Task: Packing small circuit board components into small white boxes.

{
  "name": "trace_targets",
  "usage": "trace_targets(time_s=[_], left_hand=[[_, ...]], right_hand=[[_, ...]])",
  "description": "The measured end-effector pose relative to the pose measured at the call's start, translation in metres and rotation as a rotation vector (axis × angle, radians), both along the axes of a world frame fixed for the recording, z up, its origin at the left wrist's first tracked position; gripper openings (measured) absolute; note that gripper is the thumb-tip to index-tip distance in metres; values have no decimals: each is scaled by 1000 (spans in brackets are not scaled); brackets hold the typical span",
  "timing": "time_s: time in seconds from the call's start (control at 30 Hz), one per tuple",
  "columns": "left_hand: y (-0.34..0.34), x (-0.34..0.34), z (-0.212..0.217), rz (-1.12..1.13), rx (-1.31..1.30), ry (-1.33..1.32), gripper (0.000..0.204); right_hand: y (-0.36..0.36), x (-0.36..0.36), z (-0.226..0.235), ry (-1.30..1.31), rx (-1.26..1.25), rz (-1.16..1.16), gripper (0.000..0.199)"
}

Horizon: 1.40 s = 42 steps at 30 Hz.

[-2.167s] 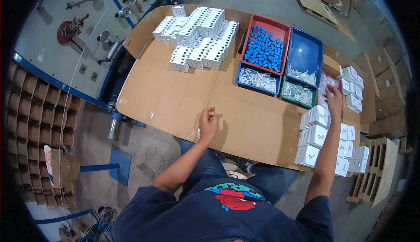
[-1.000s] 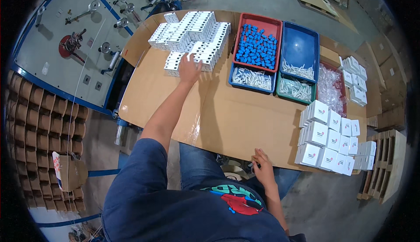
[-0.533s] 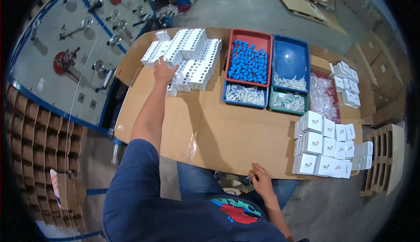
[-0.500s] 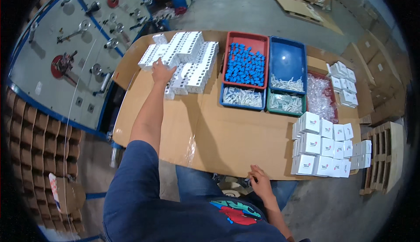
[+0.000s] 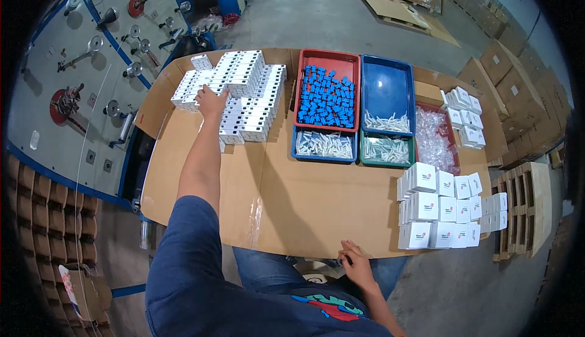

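My left hand (image 5: 211, 101) reaches out to the far left of the table. Its fingers and thumb are spread against a stack of small white boxes (image 5: 250, 110) with dark square marks along their edges. Whether the fingertips grip one of the boxes is hidden by the hand itself. My right hand (image 5: 356, 265) rests at the table's near edge, open, its fingers loosely bent and nothing in them.
A red tray (image 5: 297, 102) holds blue parts; a blue tray (image 5: 386, 84), a smaller blue tray (image 5: 323, 159) and a green tray (image 5: 387, 164) hold white pieces. Clear plastic bags (image 5: 434, 136) and plain white boxes (image 5: 420, 206) are at right. A machine panel (image 5: 55, 81) stands left.
The view has shifted, so the table sits a little farther left and lower. My left hand stays at the white stack, and my right hand remains by the near edge.
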State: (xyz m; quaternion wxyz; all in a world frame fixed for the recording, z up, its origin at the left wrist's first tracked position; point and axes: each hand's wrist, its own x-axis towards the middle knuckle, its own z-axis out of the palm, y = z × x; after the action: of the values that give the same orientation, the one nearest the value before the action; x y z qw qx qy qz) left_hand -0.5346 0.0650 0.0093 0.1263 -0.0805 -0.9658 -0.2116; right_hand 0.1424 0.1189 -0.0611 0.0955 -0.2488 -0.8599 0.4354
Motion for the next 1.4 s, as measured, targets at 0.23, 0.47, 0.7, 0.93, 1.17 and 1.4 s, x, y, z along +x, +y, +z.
trace_targets(time_s=[0.23, 0.47, 0.7, 0.93, 1.17, 1.4], left_hand=[[1, 11, -1, -11, 50, 169, 86], [-11, 16, -6, -6, 65, 170, 88], [-44, 41, 31, -122, 208, 457, 85], [-98, 222, 34, -991, 35, 179, 86], [-124, 332, 13, -1241, -44, 51, 94], [-137, 342, 6, -1294, -84, 121, 96]], right_hand=[[1, 1, -3, 24, -22, -28, 17], [-1, 3, 0, 31, -19, -38, 17], [-4, -3, 7, 13, -9, -22, 17], [8, -64, 5, -60, -438, -153, 28], [-15, -202, 18, 322, -884, 149, 70], [-21, -199, -8, 255, -1270, 66, 68]])
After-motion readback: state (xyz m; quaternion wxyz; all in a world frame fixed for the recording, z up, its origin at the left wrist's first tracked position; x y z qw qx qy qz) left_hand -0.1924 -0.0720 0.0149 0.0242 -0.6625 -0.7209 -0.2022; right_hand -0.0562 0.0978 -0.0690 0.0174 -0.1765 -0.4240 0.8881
